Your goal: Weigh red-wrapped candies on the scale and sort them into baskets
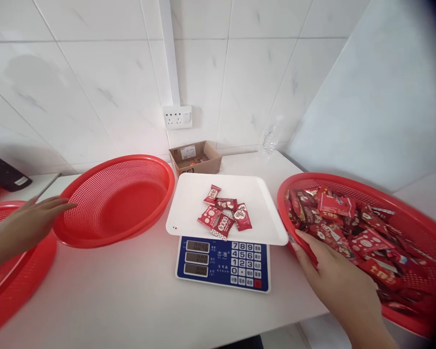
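Observation:
A digital scale [223,264] with a blue keypad stands mid-table; several red candy packets [225,213] lie on its white tray [189,203]. My right hand [334,281] grips the near-left rim of a red mesh basket [414,213] full of red candy packets. My left hand [36,215] lies flat with fingers together against the left rim of an empty red mesh basket [116,198].
Another red basket [7,286] sits at the far left edge. A small open cardboard box [196,157] stands behind the scale by the tiled wall, under a wall socket [177,117]. A black object [5,175] lies at the back left.

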Tool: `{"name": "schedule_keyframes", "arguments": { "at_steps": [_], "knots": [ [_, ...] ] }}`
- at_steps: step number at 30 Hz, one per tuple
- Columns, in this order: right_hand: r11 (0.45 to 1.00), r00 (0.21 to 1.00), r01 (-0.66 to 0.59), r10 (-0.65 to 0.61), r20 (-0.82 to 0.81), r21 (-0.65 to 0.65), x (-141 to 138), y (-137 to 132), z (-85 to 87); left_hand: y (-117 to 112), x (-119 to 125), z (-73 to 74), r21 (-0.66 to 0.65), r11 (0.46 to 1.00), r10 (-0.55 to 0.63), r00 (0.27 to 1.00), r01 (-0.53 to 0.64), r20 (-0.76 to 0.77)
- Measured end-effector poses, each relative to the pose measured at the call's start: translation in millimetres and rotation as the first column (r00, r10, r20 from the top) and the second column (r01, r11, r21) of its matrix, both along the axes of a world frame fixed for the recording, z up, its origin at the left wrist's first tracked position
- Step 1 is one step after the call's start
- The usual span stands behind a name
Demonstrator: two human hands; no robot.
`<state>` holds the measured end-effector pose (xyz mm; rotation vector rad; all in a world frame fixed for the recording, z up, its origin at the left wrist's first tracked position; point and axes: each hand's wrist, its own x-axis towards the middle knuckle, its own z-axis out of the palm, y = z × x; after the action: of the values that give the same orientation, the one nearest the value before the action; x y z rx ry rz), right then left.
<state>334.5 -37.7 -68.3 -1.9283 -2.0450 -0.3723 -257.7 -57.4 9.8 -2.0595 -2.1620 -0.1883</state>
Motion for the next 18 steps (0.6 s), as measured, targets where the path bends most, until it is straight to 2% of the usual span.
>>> {"name": "schedule_keyframes", "arguments": {
  "at_steps": [2, 5, 8, 10, 12, 14, 18],
  "knots": [
    [0.999, 1.0, -0.004, 0.004, -0.005, -0.042, 1, 1, 0.5, 12, 45, 4.5, 0.0, 1.0, -0.026, 1.0, 0.026, 0.011],
    [0.996, 0.999, 0.032, -0.033, -0.008, -0.083, -1, 2, 2.8, 31, 134, 6.7, -0.06, 0.986, -0.151, 0.984, 0.157, 0.092],
    [0.995, 0.999, 0.047, -0.048, -0.013, -0.085, -4, 1, 5.6, 55, 224, -0.1, -0.157, 0.906, -0.366, 0.915, 0.392, 0.172],
    [0.997, 0.999, 0.03, -0.032, -0.016, -0.074, -5, 1, 6.6, 72, 271, -9.3, -0.206, 0.836, -0.467, 0.857, 0.508, 0.216],
    [0.997, 1.0, -0.005, 0.004, -0.016, -0.071, -5, 1, 6.8, 87, 303, -19.9, -0.238, 0.786, -0.521, 0.818, 0.571, 0.243],
    [0.998, 0.999, -0.034, 0.033, -0.012, -0.059, -4, 1, 6.2, 100, 323, -29.0, -0.258, 0.753, -0.553, 0.795, 0.605, 0.25],
    [0.999, 0.999, -0.039, 0.039, -0.01, 0.006, -5, 0, 5.2, 110, 339, -36.5, -0.21, 0.732, -0.613, 0.761, 0.648, 0.212]
  ]
}}
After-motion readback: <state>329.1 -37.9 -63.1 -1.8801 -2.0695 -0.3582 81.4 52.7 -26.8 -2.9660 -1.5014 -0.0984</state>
